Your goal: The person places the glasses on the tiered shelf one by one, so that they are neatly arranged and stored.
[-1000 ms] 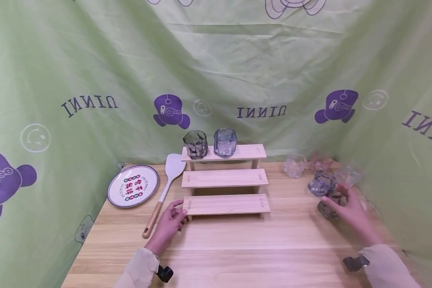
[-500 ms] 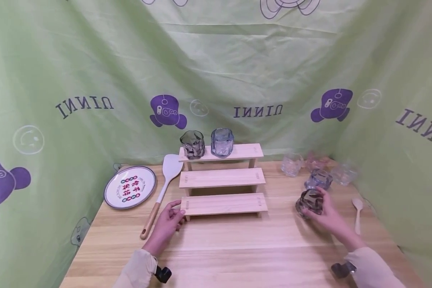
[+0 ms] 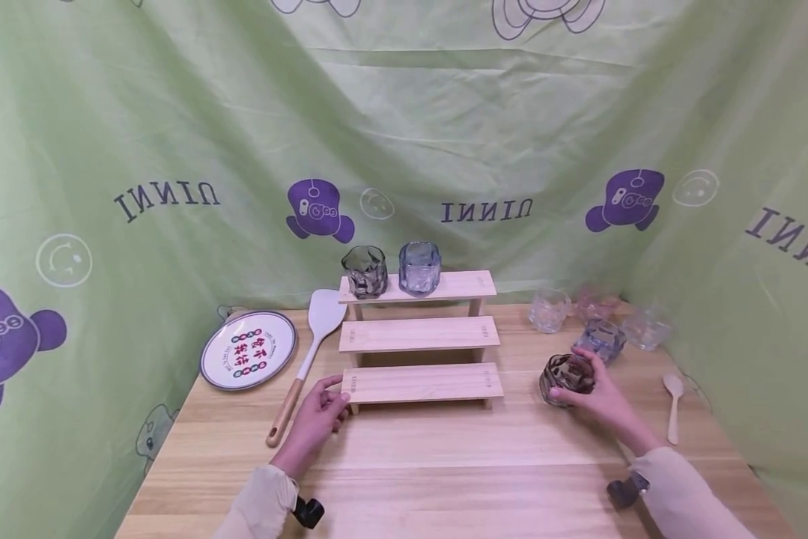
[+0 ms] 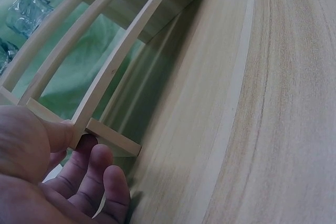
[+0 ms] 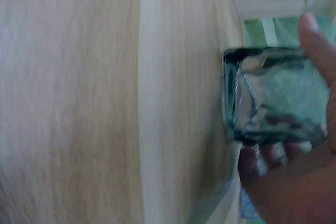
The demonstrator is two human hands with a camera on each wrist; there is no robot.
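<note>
A three-step wooden display shelf (image 3: 424, 382) stands mid-table. My left hand (image 3: 316, 421) pinches the left end of its lowest step; in the left wrist view the thumb lies on the board (image 4: 113, 72) and the fingers curl beneath. To the right, my right hand (image 3: 606, 404) grips a dark grey glass (image 3: 562, 382) round its side, upright and close over the table. The right wrist view shows this glass (image 5: 278, 95) between thumb and fingers. On the top step sit another grey glass (image 3: 365, 273) and a blue glass (image 3: 419, 269).
Behind the right hand stand a blue glass (image 3: 600, 340), clear glasses (image 3: 548, 311) and a pink glass (image 3: 594, 303). A small spoon (image 3: 673, 408) lies far right. Left of the shelf are a white spatula (image 3: 324, 314) with a wooden handle and a plate (image 3: 248, 350). Green cloth (image 3: 404, 135) encloses the table.
My right hand has carried the dark grey glass left, away from the other glasses, uncovering the small spoon. My left hand keeps its place on the shelf's lowest step.
</note>
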